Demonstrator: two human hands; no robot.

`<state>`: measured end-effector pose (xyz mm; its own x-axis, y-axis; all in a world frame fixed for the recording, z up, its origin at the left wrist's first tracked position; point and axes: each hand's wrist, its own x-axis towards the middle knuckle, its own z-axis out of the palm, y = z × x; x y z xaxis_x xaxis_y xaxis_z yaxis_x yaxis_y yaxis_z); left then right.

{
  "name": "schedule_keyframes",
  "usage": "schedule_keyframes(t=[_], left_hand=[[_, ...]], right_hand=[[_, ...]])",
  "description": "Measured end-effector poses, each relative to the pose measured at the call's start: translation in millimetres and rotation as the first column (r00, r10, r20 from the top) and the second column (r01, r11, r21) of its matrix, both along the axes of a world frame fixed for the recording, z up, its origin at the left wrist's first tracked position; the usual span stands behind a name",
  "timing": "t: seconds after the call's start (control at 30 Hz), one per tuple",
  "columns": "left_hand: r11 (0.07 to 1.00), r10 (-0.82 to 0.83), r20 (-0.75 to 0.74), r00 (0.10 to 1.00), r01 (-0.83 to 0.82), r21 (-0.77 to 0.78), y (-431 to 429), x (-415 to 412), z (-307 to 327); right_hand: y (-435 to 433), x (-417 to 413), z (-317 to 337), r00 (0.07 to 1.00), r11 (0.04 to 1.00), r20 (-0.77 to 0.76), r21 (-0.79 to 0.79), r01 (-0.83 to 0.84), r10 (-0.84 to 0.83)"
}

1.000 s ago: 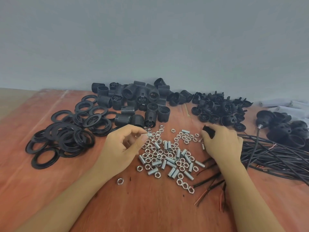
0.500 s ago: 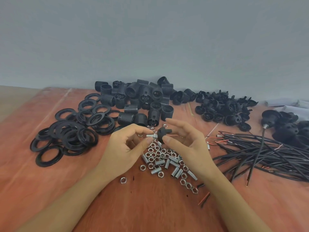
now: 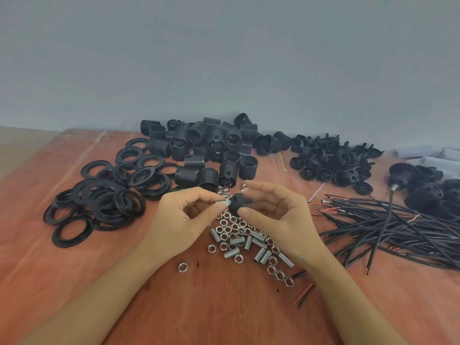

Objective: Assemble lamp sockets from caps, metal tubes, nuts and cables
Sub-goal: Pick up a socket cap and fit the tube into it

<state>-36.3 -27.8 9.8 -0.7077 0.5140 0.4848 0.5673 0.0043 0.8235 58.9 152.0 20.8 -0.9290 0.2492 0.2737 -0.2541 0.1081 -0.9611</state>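
While the left hand (image 3: pixel 184 220) pinches a tube (image 3: pixel 221 202) between thumb and fingertips and the right hand (image 3: pixel 276 220) grips a cap (image 3: pixel 237 204) likewise, the two parts meet end to end just above the nuts (image 3: pixel 231 230) on the table (image 3: pixel 224 307). I judge this an early step: the tube is going into the cap, with no nut or cable on it yet. At far right a wired cap (image 3: pixel 400 171) lies by the loose caps (image 3: pixel 331 160) and cables (image 3: pixel 398 220), so most of the work remains.
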Motion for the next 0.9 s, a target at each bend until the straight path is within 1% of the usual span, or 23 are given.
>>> schedule_keyframes(t=[0.1, 0.2, 0.3, 0.37, 0.43, 0.5, 0.63, 0.67, 0.77, 0.9], left_hand=[[1.0, -0.024, -0.001, 1.0, 0.024, 0.005, 0, 1, 1], [0.999, -0.043, 0.004, 0.999, 0.043, 0.015, 0, 2, 0], [0.998, -0.063, -0.008, 0.998, 0.063, 0.02, 1, 4, 1], [0.997, -0.068, -0.015, 0.998, 0.068, 0.021, 1, 5, 2], [0.998, -0.051, -0.017, 0.999, 0.051, 0.022, 1, 5, 2], [0.999, -0.023, -0.035, 0.999, 0.024, 0.024, 0, 4, 3], [1.0, 0.01, -0.066, 0.998, -0.008, 0.03, 0, 5, 4], [1.0, 0.009, -0.067, 0.998, -0.007, 0.028, 1, 5, 4], [1.0, 0.007, -0.051, 0.999, -0.006, 0.018, 1, 5, 4], [0.999, 0.049, -0.029, 0.998, -0.049, 0.018, 0, 2, 4]], right_hand=[[-5, -1, -1, 0.997, 0.999, 0.062, 0.001, 0.045, -0.045], [-15, -3, 0, 0.995, 0.998, 0.077, -0.028, 0.065, -0.062], [-19, -5, -3, 0.99, 0.992, 0.068, 0.041, 0.122, -0.125], [-20, -5, -3, 0.988, 0.99, 0.078, 0.051, 0.133, -0.136], [-19, -3, -2, 0.989, 0.994, 0.1, 0.005, 0.109, -0.109], [-19, -1, 3, 0.995, 0.998, 0.092, -0.046, 0.052, -0.047], [-12, -1, 4, 0.995, 0.998, 0.09, 0.048, 0.032, -0.037], [-11, 0, 4, 0.995, 0.999, 0.095, 0.035, 0.027, -0.03], [-9, 0, 6, 0.994, 0.997, 0.108, -0.074, 0.012, -0.004], [-3, 0, 9, 0.998, 0.985, 0.053, -0.166, 0.045, -0.037]])
